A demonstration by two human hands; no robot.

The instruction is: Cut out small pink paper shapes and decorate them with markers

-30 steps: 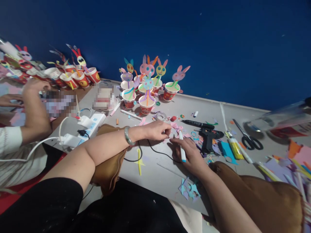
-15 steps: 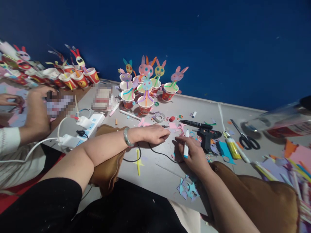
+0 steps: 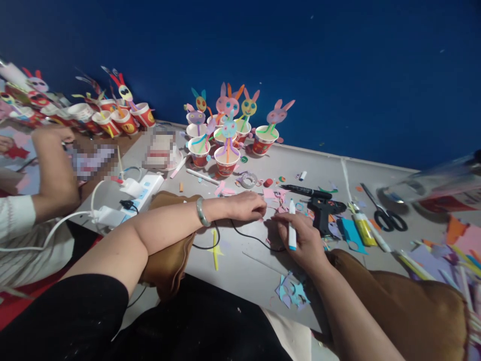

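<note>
My right hand (image 3: 304,240) is closed around a white marker with blue ends (image 3: 292,228), which stands nearly upright between thumb and fingers. Across from it, my left hand (image 3: 247,206) rests low over the table with its fingers curled; whatever they hold, if anything, is hidden. Pink paper scraps (image 3: 269,193) lie just beyond both hands. A black glue gun (image 3: 321,215) lies to the right of my right hand, and a black marker (image 3: 306,191) lies behind it. Nearer to me are cut blue paper scraps (image 3: 292,291) and a yellow strip (image 3: 215,250).
Paper cups with rabbit figures (image 3: 227,161) stand along the blue wall. Scissors (image 3: 387,215), a yellow tube (image 3: 364,230) and a clear bottle (image 3: 424,193) are at right. A power strip (image 3: 145,193) and a co-worker's arm (image 3: 56,165) are at left. A tape roll (image 3: 248,180) lies mid-table.
My hands stay almost in place; the marker in my right hand has tilted slightly. The co-worker's hands at left have shifted, and a red paper piece now shows there. The view has moved a little.
</note>
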